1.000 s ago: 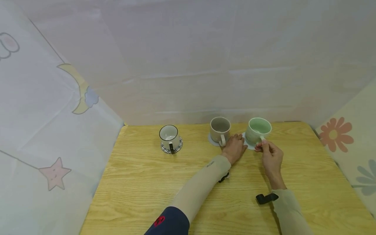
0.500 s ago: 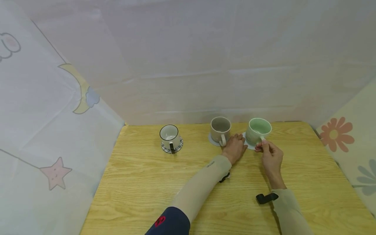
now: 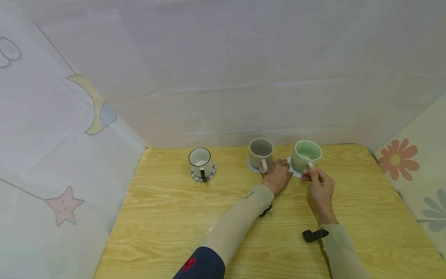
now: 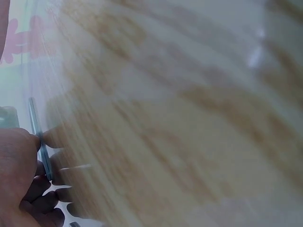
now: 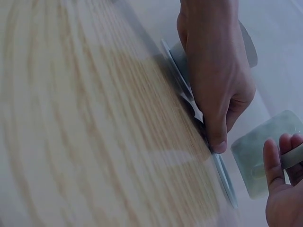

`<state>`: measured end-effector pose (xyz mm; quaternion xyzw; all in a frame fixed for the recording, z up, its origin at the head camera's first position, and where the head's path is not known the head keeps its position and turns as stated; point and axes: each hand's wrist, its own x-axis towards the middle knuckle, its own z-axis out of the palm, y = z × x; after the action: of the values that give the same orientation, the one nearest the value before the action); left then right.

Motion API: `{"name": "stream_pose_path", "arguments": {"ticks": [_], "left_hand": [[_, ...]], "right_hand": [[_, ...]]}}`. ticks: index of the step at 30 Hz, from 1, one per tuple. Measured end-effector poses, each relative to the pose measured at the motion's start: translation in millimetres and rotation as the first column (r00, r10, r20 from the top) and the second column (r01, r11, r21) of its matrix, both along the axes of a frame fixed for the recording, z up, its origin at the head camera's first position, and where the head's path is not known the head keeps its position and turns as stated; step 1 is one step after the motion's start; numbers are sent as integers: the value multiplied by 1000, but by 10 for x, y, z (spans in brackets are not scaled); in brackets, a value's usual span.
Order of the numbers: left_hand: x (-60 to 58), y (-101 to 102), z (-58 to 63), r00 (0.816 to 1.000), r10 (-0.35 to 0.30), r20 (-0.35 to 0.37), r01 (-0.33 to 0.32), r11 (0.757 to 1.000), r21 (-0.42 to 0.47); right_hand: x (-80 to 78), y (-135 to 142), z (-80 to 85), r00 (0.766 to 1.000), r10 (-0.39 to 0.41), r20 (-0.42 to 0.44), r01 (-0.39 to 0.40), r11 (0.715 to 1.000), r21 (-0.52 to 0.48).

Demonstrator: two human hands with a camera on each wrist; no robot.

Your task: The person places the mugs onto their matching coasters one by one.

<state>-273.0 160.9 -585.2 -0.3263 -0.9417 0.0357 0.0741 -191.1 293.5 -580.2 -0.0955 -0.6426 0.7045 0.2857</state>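
Note:
My right hand (image 3: 321,190) pinches the handle of a pale green mug (image 3: 308,155), upright above a round pale grey-blue coaster (image 3: 297,172). In the right wrist view a narrow gap shows between the mug (image 5: 255,146) and that coaster (image 5: 225,182). My left hand (image 3: 277,175) is low at the coaster's left edge, holding it with thumb and fingertips. Its thumb meets the rim in the left wrist view, where the coaster (image 4: 41,142) appears as a thin disc. Close to the left hand's other side, a beige mug (image 3: 258,159) stands on a pale coaster (image 3: 251,168).
Further left, a white mug (image 3: 202,161) with a dark rim and dark handle stands on a black-and-white checked coaster (image 3: 199,178). All three mugs are near the back edge of the wooden table (image 3: 174,217), against a pale cloth backdrop (image 3: 223,77).
The green mug comes down very slightly with the right hand. The left hand, the coasters and the other mugs keep their places.

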Motion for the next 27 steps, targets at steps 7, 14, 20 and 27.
{"name": "stream_pose_path", "arguments": {"ticks": [7,14,20,27], "left_hand": [[-6,-2,-8,1000,-7,5,7,1000,26],[-2,-6,16,1000,-11,4,11,1000,28],[7,-11,20,1000,-6,14,5,1000,18],[9,-13,14,1000,-7,7,7,1000,25]], "right_hand": [[5,8,-39,999,6,33,-7,1000,18],[0,1,-62,999,16,30,-15,1000,-19],[0,-8,-72,999,21,45,-20,1000,-18],[-2,12,-105,998,21,54,-20,1000,-14]]}}
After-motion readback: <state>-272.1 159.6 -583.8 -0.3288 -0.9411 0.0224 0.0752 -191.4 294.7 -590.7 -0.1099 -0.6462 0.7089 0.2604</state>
